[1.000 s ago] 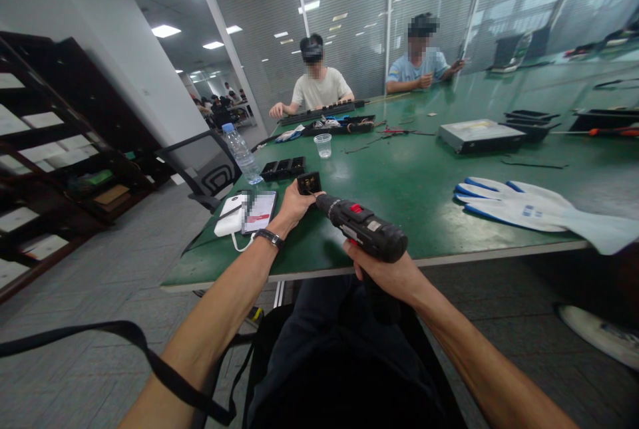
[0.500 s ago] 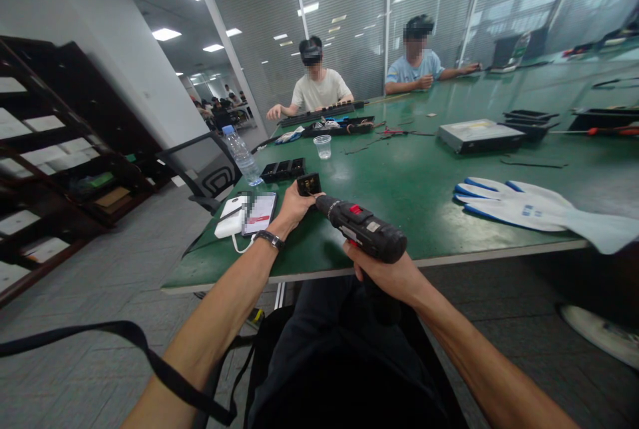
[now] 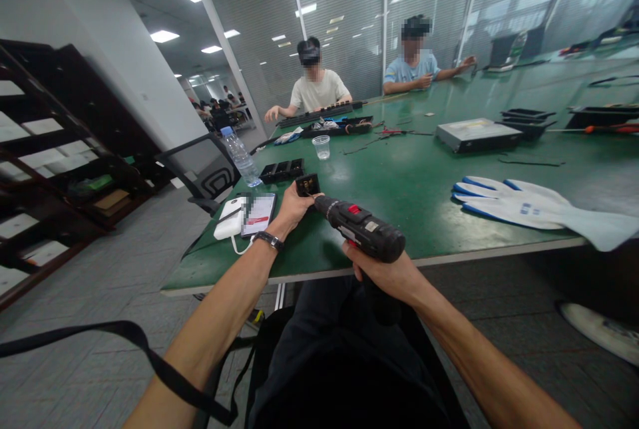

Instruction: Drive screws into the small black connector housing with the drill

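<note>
My left hand (image 3: pixel 294 206) grips a small black socket part (image 3: pixel 308 184) and holds it down on the green table (image 3: pixel 419 183). My right hand (image 3: pixel 387 276) is wrapped round the handle of a black cordless drill (image 3: pixel 364 233) with a red switch. The drill's tip points at the socket part, right beside my left fingers. A watch sits on my left wrist.
A phone (image 3: pixel 258 213) and a white power bank (image 3: pixel 228 217) lie left of my hand, with a water bottle (image 3: pixel 240 156), a black tray (image 3: pixel 283 169) and a plastic cup (image 3: pixel 322 146) behind. White gloves (image 3: pixel 524 206) lie at right. Two people sit at the far end.
My hands and the drill have stayed in place. The person in the blue shirt has stretched an arm out to the side.
</note>
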Motion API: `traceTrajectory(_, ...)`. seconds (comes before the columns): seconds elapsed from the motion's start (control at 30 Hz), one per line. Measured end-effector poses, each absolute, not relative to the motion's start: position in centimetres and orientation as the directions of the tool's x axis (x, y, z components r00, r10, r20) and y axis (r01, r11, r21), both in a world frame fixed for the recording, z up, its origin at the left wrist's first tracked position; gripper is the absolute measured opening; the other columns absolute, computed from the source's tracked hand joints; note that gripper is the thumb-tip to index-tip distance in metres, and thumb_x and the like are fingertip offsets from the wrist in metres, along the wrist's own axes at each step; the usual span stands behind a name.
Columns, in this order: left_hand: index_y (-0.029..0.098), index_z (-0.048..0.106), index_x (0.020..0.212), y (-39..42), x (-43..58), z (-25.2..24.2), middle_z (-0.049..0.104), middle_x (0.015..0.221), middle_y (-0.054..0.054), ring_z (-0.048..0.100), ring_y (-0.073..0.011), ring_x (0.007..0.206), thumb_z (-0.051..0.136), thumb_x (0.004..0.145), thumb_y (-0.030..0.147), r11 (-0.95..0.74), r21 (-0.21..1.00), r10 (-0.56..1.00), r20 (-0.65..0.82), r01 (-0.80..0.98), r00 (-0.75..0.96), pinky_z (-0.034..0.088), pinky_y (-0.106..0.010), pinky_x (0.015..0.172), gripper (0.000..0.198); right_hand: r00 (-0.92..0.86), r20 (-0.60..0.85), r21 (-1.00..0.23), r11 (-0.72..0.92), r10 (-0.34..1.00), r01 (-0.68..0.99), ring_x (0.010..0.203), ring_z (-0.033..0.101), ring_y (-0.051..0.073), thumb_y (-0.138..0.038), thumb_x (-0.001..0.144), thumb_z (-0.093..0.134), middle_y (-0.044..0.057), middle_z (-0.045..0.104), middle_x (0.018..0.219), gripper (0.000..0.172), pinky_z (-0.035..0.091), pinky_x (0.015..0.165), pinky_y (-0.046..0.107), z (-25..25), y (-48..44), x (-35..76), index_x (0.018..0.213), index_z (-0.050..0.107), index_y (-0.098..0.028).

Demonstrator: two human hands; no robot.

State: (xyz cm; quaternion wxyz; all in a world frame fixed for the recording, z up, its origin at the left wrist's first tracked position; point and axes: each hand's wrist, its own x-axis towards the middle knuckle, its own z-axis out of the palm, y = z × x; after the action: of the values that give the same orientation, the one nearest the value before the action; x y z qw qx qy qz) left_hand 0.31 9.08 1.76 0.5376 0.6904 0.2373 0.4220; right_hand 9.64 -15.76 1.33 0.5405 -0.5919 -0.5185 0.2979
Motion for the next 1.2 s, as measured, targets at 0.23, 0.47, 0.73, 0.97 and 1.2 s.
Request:
traceTrajectory(0.23,0.015,0.065,0.092,9.57,0.34,1.39,0.072,0.087,-0.006,0.064,-0.0184,0.078,0.095,0.051,0.03,-0.315,0.939,0.78,0.337,-0.136,0.527,0.053,-0.034,0.076,0.053,0.29,0.211,-0.948,0.123,0.934,0.293,0.049,0.056,0.014,-0.036,0.09,0.061,-0.002,0.058,0.051,0.028,0.044,0.052,0.027,1.42,-15.77,9.54,0.067,0.057,-0.021)
traceTrajectory(0.47,0.015,0.065,0.092,9.82,0.38,1.18,0.072,0.087,-0.006,0.064,-0.0188,0.078,0.095,0.051,0.03,-0.318,0.938,0.782,0.34,-0.135,0.523,0.053,-0.034,0.076,0.053,0.294,0.202,-0.948,0.11,0.934,0.3,0.048,0.055,0.013,-0.038,0.091,0.06,-0.002,0.058,0.052,0.032,0.043,0.051,0.027,1.28,-15.78,9.61,0.064,0.056,-0.021)
traceTrajectory(0.73,0.015,0.065,0.092,9.75,0.35,1.21,0.072,0.086,-0.006,0.064,-0.0187,0.078,0.095,0.052,0.029,-0.316,0.938,0.781,0.343,-0.144,0.522,0.052,-0.034,0.076,0.052,0.303,0.206,-0.952,0.118,0.931,0.284,0.047,0.054,0.013,-0.038,0.09,0.062,-0.002,0.058,0.051,0.033,0.043,0.051,0.026,1.44,-15.84,9.48,0.063,0.057,-0.02)
traceTrajectory(0.97,0.014,0.066,0.092,9.58,0.29,1.33,0.072,0.088,-0.007,0.064,-0.0193,0.078,0.094,0.053,0.03,-0.31,0.94,0.775,0.338,-0.144,0.534,0.053,-0.035,0.077,0.051,0.293,0.196,-0.95,0.106,0.936,0.294,0.048,0.055,0.013,-0.038,0.091,0.06,-0.001,0.058,0.051,0.033,0.044,0.052,0.027,1.62,-15.9,9.53,0.062,0.056,-0.021)
traceTrajectory(1.2,0.015,0.065,0.094,9.69,0.39,1.28,0.071,0.089,-0.006,0.063,-0.0184,0.078,0.094,0.054,0.03,-0.318,0.937,0.776,0.344,-0.143,0.529,0.052,-0.034,0.077,0.052,0.294,0.182,-0.955,0.097,0.938,0.28,0.048,0.055,0.013,-0.038,0.09,0.061,-0.003,0.057,0.051,0.03,0.044,0.051,0.027,1.55,-15.82,9.53,0.066,0.056,-0.021)
